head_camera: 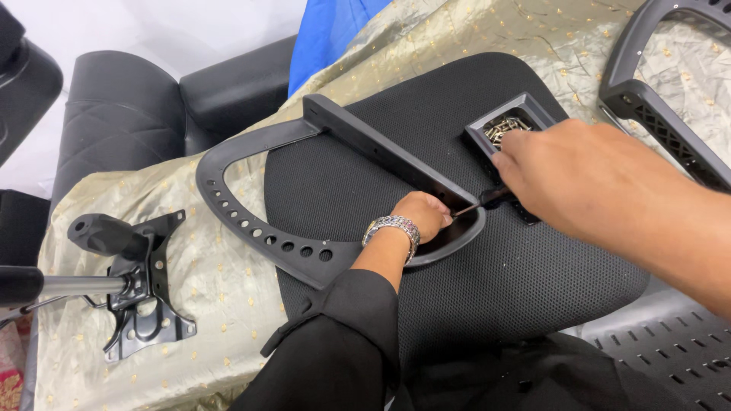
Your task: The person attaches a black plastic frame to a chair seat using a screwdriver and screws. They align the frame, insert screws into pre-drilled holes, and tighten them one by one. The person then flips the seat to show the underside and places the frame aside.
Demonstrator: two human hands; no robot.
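Chair tilt plate [141,293] lies far left on gold cloth [221,289]. Black armrest [251,221] rests on mesh seat cushion [472,281]. Left hand [419,217] curls shut on the armrest's inner edge. Right hand [579,179] grips a dark tool [480,204], beside small screw tray [512,125].

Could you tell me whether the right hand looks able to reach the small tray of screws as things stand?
Probably yes: the right hand already hovers at the open black tray of screws, with nothing lying between them. It does hold a thin tool, which could hinder picking.
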